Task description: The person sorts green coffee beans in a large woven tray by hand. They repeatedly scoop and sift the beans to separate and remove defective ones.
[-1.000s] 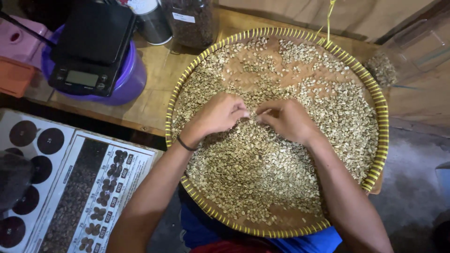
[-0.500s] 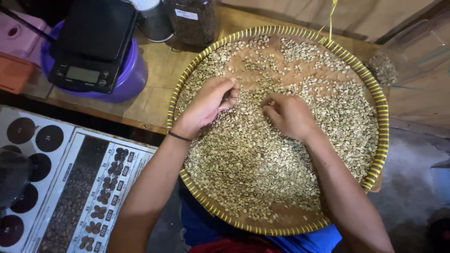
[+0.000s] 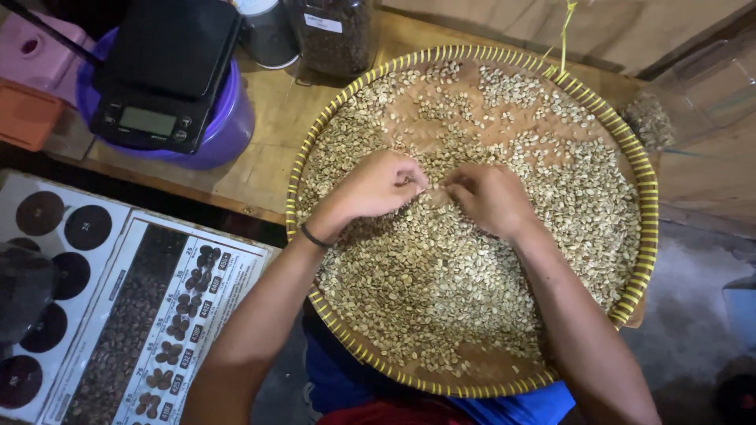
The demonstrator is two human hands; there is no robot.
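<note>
A round woven tray with a yellow-striped rim rests partly on a wooden table and partly on my lap. It is spread with pale green coffee beans. My left hand, a dark band on its wrist, rests on the beans near the tray's middle with fingers curled, fingertips pinching among the beans. My right hand lies just beside it, fingers bent down into the beans, its fingertips almost touching the left hand's. Whether either hand holds a bean is hidden.
A black digital scale sits on a purple bowl at the table's left. A jar of dark beans and a metal can stand behind the tray. A printed bean chart lies lower left; a clear container is at the right.
My hands had spread apart over the beans half a second ago; now they have drawn back together at the tray's middle, fingertips nearly meeting.
</note>
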